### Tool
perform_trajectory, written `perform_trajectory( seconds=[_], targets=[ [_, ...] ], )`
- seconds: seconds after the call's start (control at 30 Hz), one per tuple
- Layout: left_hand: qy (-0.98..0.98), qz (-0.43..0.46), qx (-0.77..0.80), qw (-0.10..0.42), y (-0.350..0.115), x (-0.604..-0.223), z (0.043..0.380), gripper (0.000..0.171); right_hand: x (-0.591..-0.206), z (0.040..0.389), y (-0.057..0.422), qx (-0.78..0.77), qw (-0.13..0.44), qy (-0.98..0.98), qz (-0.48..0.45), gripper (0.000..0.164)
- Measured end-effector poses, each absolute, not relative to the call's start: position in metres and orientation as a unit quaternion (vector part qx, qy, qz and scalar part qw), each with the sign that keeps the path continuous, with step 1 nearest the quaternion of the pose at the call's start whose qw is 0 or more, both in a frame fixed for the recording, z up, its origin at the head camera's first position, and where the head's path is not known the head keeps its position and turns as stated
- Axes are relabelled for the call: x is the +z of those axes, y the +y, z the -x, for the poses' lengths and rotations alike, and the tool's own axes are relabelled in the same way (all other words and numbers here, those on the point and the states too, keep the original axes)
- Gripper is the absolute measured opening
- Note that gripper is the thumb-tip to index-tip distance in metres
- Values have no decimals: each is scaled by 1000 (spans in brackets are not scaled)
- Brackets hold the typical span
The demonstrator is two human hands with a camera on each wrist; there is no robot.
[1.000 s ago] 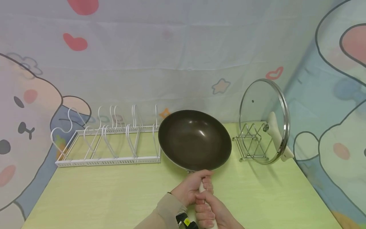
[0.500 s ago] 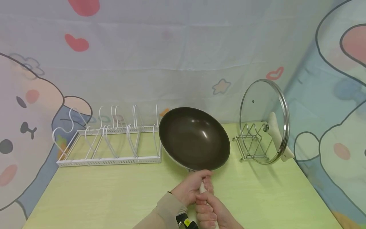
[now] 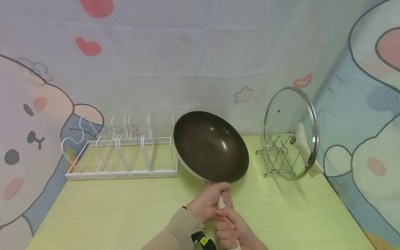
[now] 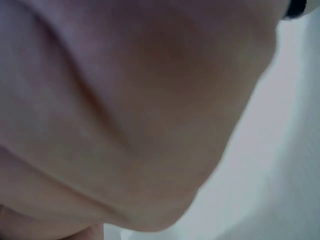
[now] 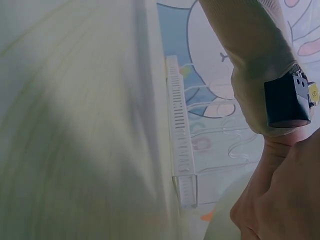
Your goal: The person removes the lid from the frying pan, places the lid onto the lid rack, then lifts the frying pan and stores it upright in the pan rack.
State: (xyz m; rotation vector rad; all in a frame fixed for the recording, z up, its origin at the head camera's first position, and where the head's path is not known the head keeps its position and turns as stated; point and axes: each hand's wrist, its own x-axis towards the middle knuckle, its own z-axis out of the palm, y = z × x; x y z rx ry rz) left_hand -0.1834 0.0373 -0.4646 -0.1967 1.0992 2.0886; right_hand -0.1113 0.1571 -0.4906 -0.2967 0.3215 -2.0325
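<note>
A dark-coated wok [image 3: 210,146] with a pale handle [image 3: 221,202] is held above the table, its inside tipped toward me and its left side raised. My left hand [image 3: 210,201] grips the handle close to the pan. Just behind it, my right hand [image 3: 231,227] grips the same handle nearer its end. In the left wrist view the left hand [image 4: 130,120] fills most of the picture and hides the handle. The right wrist view shows the left forearm with a black wrist camera [image 5: 287,102] and a pale edge of the wok [image 5: 225,215].
A white rack [image 3: 122,174] with upright curved dividers stands at the back left, beside the wok. At the right, a glass lid [image 3: 285,104] with a pale handle stands upright in a small wire rack [image 3: 278,172]. A printed cloth [image 3: 200,52] hangs behind the light green table [image 3: 125,215].
The wok has risen a little and tilted further, its left rim going up and its inside turning more toward me. Both hands keep their grip on the handle. The head view has shifted slightly.
</note>
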Motion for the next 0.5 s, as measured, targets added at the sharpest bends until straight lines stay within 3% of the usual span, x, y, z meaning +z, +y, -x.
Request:
perform_trajectory(
  seconds=[0.5],
  targets=[
    [420,67,821,381,28,-450,181,33,-493,121,151,-823,528,30,209,38]
  ],
)
